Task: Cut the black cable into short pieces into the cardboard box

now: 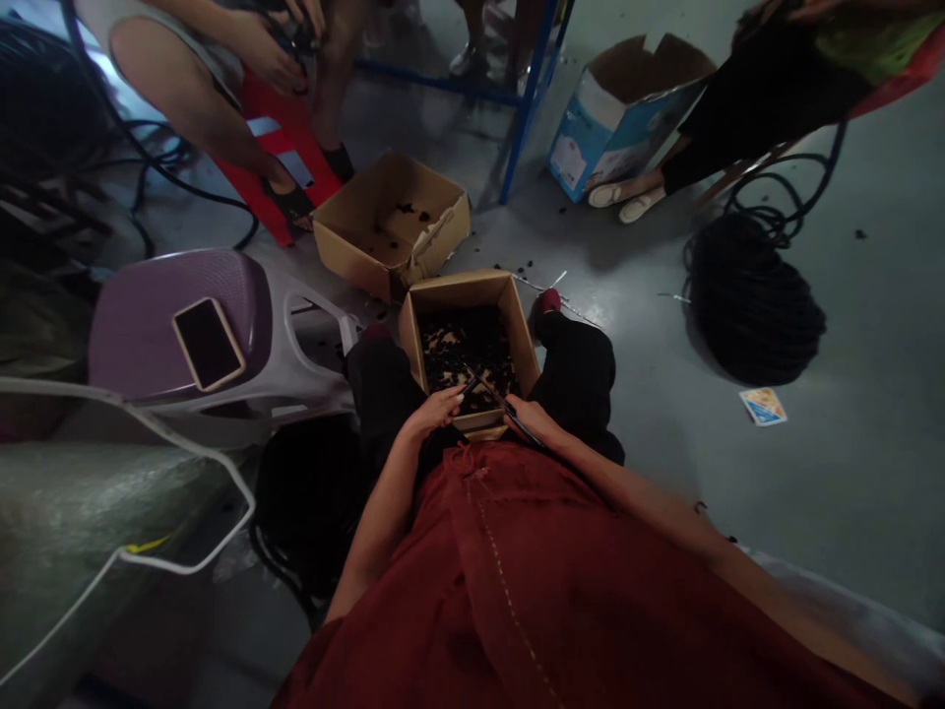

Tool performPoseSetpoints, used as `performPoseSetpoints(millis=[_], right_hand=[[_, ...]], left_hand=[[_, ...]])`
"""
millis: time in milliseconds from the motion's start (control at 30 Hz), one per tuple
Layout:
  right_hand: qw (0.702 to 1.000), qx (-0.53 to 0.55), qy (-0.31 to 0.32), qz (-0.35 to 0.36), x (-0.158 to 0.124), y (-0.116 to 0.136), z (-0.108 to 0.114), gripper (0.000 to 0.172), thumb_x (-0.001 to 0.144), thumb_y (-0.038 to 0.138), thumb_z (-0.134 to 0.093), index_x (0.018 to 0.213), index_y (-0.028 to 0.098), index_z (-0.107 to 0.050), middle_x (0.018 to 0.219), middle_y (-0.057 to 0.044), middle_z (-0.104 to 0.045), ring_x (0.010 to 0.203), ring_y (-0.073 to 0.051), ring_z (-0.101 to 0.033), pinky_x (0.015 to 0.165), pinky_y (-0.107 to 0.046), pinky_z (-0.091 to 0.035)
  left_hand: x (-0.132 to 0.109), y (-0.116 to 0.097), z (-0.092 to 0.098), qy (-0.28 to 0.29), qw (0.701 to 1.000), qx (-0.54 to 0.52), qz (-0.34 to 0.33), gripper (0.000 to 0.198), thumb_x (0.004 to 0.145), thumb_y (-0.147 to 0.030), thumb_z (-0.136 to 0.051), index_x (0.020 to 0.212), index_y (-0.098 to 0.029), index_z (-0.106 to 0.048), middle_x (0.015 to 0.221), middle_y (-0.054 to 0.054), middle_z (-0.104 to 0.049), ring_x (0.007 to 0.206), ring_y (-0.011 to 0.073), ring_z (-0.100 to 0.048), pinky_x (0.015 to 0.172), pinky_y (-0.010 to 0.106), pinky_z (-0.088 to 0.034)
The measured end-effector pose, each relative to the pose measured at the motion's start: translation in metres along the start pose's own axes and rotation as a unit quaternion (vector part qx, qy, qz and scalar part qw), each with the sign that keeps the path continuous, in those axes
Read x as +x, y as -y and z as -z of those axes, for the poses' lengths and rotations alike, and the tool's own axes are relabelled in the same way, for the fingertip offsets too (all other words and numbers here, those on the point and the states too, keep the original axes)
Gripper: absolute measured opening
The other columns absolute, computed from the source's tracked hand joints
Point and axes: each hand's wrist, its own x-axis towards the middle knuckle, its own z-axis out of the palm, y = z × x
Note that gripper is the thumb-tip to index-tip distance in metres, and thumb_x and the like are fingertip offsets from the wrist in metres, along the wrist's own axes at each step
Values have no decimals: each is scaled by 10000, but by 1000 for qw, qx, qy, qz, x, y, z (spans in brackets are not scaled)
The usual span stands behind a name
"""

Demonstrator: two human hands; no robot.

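Between my knees stands an open cardboard box (526, 340) with many small black pieces (472, 345) in it. Over the box's near edge, my left hand (441, 408) has its fingers closed on a small black piece (470, 386). My right hand (533, 418) is closed round a dark, thin tool (509, 406), which looks like scissors; its tip points left, towards the black piece. The tool's exact shape is too small to make out.
A second cardboard box (354, 222) stands just beyond. On the left, a phone (209, 343) lies on a purple stool (133, 315). A black coil (757, 305) and a blue carton (583, 148) are on the right. Two seated people are ahead.
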Motion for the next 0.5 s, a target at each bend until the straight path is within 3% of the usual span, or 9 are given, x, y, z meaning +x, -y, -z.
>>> performPoseSetpoints(millis=[500], right_hand=[[996, 89, -26, -7, 9, -1, 2, 152, 818, 256, -481, 942, 197, -546, 822, -32, -641, 727, -150, -587, 650, -217, -381]], left_hand=[[2, 4, 1, -9, 1000, 0, -11, 530, 903, -325, -475, 1405, -181, -383, 619, -46, -436, 417, 31, -353, 399, 158, -234]])
